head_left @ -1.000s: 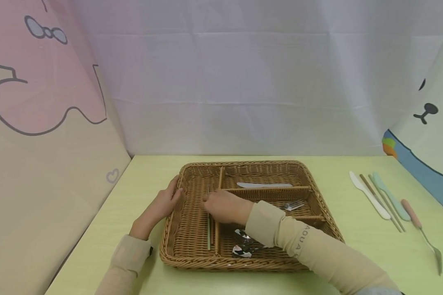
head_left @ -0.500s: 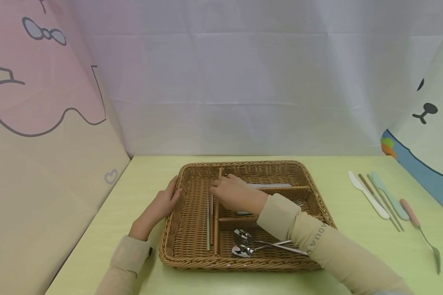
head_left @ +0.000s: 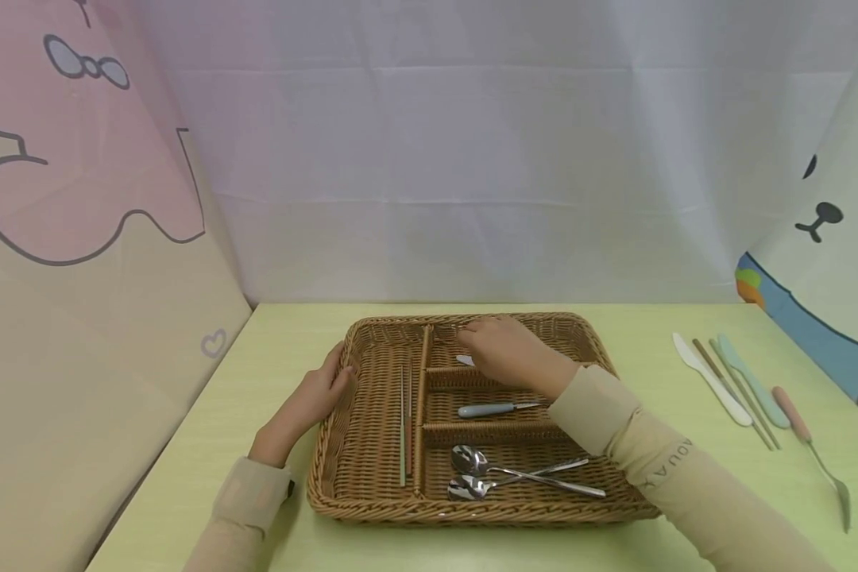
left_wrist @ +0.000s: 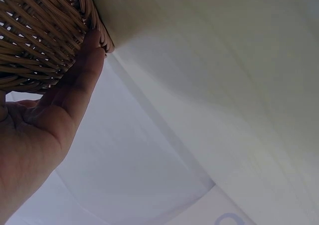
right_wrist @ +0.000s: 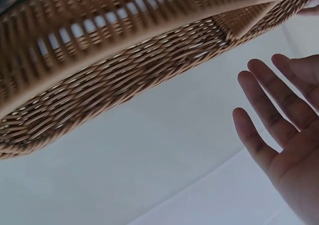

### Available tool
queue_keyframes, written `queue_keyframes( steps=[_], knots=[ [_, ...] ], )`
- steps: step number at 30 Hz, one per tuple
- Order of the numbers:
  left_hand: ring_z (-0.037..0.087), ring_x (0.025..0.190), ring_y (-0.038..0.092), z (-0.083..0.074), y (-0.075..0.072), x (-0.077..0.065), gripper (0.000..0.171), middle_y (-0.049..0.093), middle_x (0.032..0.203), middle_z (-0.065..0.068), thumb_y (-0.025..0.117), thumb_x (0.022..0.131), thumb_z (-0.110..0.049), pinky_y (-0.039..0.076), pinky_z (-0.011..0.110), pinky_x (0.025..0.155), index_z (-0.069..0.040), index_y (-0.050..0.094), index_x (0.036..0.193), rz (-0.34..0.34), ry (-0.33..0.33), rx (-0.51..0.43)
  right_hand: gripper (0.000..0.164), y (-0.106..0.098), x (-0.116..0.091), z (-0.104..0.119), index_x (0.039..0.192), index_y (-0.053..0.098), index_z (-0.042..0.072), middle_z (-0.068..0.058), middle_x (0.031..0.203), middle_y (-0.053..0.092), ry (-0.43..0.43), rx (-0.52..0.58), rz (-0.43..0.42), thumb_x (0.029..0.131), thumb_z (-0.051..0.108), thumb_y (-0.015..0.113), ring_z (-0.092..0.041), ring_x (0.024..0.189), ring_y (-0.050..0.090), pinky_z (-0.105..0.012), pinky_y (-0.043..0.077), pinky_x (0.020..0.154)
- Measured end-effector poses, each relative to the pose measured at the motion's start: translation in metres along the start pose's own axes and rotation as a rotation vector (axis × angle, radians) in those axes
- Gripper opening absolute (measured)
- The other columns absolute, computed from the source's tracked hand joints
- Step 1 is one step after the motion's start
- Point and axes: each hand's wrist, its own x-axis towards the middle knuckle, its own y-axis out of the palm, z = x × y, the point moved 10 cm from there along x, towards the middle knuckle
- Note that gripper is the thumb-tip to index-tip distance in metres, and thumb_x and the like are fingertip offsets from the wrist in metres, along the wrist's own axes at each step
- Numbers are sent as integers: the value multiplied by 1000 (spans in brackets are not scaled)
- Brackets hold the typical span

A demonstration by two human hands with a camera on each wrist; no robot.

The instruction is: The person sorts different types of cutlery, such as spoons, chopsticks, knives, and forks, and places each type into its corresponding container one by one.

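A brown wicker basket [head_left: 472, 515] with compartments stands before me in the head view. My left hand [head_left: 319, 395] holds its left wall, thumb over the rim; in the left wrist view its fingers [left_wrist: 82, 85] lie along the outside. My right hand [head_left: 511, 353] is over the back compartment, partly covering a white knife [head_left: 465, 360]. The right wrist view shows its fingers [right_wrist: 266, 98] spread and holding nothing. Chopsticks [head_left: 403, 453] lie in the left compartment. The middle one has a blue-handled fork [head_left: 486, 410], its tines hidden by my sleeve. Two crossed spoons [head_left: 472, 459] lie in front.
On the table [head_left: 686, 508] to the right lie a white knife [head_left: 711, 380], chopsticks [head_left: 740, 395] and a green knife [head_left: 752, 380]. Beside them is a pink-handled utensil [head_left: 794, 413] with a metal head. Printed cloths hang at both sides.
My right hand has moved from the chopsticks in the left compartment, back and to the right, over the back compartment. The chopsticks stay lying there. My left hand has not moved.
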Motion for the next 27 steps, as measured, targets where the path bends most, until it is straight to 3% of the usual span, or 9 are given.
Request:
queue_keyframes(
  steps=[7,13,16,20,27],
  knots=[
    [13,39,42,1,0,0,57,58,76,14,32,101,-24,40,29,46,-1,6,146,-3,4,5,14,-5,-17,-34,78,59,12,2,65,55,51,26,-49,88,4,53,-13,57,48,-32,40,56],
    [13,45,48,-2,-1,0,57,57,111,31,33,101,-23,41,28,49,1,7,146,-12,28,2,10,-4,-36,-69,84,63,8,-2,68,57,131,34,-77,86,2,54,-16,59,51,-31,38,52],
    [13,42,46,-2,-1,0,57,60,99,28,33,101,-24,41,28,47,0,7,146,-11,21,4,12,-1,-48,-87,85,64,6,-4,71,60,183,46,-87,87,3,53,-19,62,54,-34,40,53],
    [13,38,40,0,0,0,57,55,71,11,32,101,-24,40,29,44,-2,6,147,-4,8,7,15,1,-65,-111,83,64,5,-6,71,60,248,58,-94,87,1,50,-22,62,55,-37,42,53],
    [12,38,38,2,1,0,58,54,70,9,32,101,-26,40,29,45,-2,6,147,-1,-5,-4,14,11,-96,-146,94,65,0,-16,87,65,366,97,-49,84,3,56,-28,70,60,-36,44,51]
  ],
)
